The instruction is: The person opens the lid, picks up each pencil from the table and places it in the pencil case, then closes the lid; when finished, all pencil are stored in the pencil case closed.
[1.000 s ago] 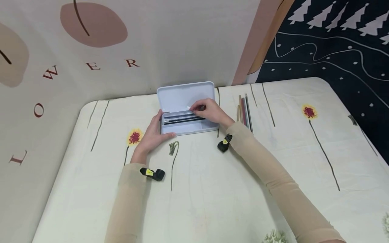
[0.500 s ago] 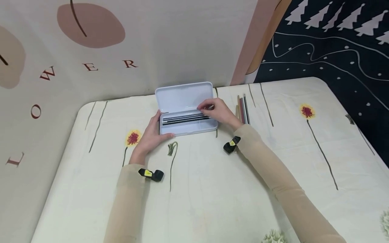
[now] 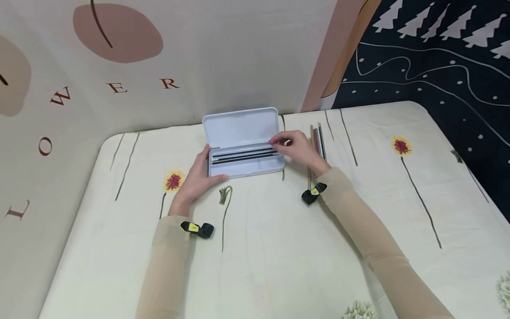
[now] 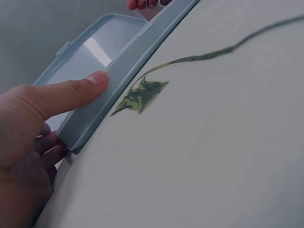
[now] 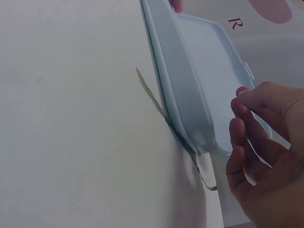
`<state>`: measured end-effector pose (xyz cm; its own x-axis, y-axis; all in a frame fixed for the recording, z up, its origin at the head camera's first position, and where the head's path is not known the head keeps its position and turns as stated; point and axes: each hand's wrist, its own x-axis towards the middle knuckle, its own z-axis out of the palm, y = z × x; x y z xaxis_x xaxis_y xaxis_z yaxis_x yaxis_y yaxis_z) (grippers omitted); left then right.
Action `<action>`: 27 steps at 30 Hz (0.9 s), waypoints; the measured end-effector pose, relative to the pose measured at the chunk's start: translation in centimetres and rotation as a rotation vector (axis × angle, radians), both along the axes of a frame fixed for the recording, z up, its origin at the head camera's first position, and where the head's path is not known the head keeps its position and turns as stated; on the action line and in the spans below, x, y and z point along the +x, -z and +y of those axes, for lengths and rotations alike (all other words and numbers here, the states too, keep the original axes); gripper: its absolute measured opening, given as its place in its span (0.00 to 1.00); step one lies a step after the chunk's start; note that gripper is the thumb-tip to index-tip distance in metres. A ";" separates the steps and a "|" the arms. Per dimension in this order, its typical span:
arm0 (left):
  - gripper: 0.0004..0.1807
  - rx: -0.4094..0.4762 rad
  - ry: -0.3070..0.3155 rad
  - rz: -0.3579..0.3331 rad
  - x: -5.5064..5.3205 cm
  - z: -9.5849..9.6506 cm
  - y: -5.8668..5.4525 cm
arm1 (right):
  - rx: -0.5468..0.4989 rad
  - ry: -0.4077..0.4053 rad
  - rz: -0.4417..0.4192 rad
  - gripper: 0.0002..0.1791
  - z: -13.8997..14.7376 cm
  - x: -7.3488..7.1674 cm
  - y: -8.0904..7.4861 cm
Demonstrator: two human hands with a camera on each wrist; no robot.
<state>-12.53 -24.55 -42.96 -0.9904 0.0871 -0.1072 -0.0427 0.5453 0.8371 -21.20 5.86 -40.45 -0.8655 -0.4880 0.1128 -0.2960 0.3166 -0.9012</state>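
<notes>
A pale blue pencil case (image 3: 247, 168) lies unfolded, its lid (image 3: 241, 126) raised at the back. Several dark pencils (image 3: 244, 156) lie lengthwise in its back compartment. My left hand (image 3: 199, 175) grips the case's left end; in the left wrist view its thumb (image 4: 78, 92) presses the front wall while the other fingers go behind the end. Over the right end of the case is my right hand (image 3: 296, 146), thumb and index fingertips together. The right wrist view shows these fingers (image 5: 240, 102) bent above the rim, with no object visible between them.
More pencils (image 3: 317, 141) lie in a bunch right of the case, partly behind the right hand. A white flower-print cloth (image 3: 255, 266) covers the table. Close behind the lid rises a printed wall hanging (image 3: 239, 57).
My right hand has moved to the right along the back compartment, from mid-case to its right end, uncovering more of the pencils. The left hand keeps its grip on the case.
</notes>
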 end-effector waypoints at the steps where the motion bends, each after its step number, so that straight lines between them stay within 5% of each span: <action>1: 0.60 0.001 0.000 0.001 0.0 0.0 0.0 | -0.001 0.008 0.007 0.09 0.3 -0.3 0.5; 18: 0.60 0.010 0.001 0.008 0.1 0.0 0.0 | 0.028 0.075 0.053 0.09 3.6 0.4 0.1; 27: 0.60 -0.005 -0.007 0.003 0.1 0.1 -0.2 | 0.081 0.155 -0.020 0.10 5.5 1.0 -0.5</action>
